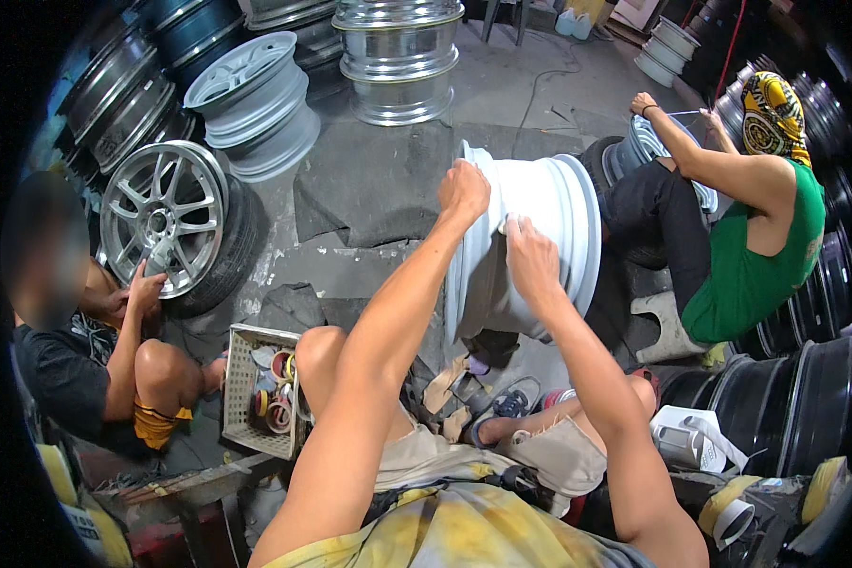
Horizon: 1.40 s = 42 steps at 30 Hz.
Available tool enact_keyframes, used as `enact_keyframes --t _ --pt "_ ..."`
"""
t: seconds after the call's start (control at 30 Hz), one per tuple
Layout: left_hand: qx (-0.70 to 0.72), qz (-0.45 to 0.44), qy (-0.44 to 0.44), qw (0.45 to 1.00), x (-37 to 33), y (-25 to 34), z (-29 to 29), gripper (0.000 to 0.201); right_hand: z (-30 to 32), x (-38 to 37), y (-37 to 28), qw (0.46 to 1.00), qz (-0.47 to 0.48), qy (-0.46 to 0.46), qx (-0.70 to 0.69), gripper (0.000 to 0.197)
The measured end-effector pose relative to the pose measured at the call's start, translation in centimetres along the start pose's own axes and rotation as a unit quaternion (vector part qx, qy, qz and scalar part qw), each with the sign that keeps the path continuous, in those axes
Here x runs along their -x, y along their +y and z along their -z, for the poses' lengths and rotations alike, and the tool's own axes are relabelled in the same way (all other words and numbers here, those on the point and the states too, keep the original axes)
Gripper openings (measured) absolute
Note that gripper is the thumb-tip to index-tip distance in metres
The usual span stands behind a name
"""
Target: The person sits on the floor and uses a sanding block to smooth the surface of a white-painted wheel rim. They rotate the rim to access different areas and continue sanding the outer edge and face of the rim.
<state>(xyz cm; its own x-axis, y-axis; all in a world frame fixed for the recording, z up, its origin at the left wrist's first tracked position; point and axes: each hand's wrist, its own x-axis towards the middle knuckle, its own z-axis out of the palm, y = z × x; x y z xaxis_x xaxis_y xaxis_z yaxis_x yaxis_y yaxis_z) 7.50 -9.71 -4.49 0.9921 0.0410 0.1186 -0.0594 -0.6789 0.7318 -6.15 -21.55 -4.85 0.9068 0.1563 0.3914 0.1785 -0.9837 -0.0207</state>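
A pale grey-white wheel rim (551, 199) stands on its side in front of me, its barrel facing up. My left hand (466, 192) is closed over the rim's left edge. My right hand (532, 254) rests on the barrel, its fingers pressed together. A small pale bit shows at those fingertips, too little to name. The lower part of the barrel lies in shadow, between my knees and the floor mats.
A crate (239, 383) with tape rolls stands left of my knee. On the left a person holds a tool at a silver wheel (164, 222) leaning on a tire. A person in a green top (762, 275) works at another rim on the right. Stacked rims (398, 66) stand ahead.
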Motion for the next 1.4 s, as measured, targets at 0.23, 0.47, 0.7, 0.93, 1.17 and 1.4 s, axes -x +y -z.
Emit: enact_keyframes --t 0.23,0.47,0.7,0.93,1.17,1.4 --pt "0.003 0.017 0.002 1.0 0.4 0.0 0.1 0.04 0.8 1.8 2.8 0.994 0.089 0.062 0.019 0.03" --pt "-0.008 0.009 0.002 1.0 0.8 0.3 0.1 0.039 -0.7 -0.5 3.9 0.993 0.012 0.116 0.025 0.035" --pt "0.004 -0.002 0.006 1.0 0.8 0.1 -0.1 0.039 -0.3 -0.9 3.2 0.99 0.002 0.143 -0.018 0.023" --pt "0.008 0.007 0.02 1.0 -0.1 -0.2 0.3 0.039 -2.6 3.3 3.1 0.968 0.078 0.224 -0.086 0.024" --pt "-0.004 -0.013 -0.005 1.0 -0.3 0.4 -0.3 0.039 -1.3 -2.4 3.2 0.986 0.009 0.153 -0.069 0.025" --pt "-0.023 -0.004 -0.001 1.0 0.0 0.1 -0.2 0.036 -1.7 3.2 3.0 0.971 0.045 0.219 -0.083 0.026"
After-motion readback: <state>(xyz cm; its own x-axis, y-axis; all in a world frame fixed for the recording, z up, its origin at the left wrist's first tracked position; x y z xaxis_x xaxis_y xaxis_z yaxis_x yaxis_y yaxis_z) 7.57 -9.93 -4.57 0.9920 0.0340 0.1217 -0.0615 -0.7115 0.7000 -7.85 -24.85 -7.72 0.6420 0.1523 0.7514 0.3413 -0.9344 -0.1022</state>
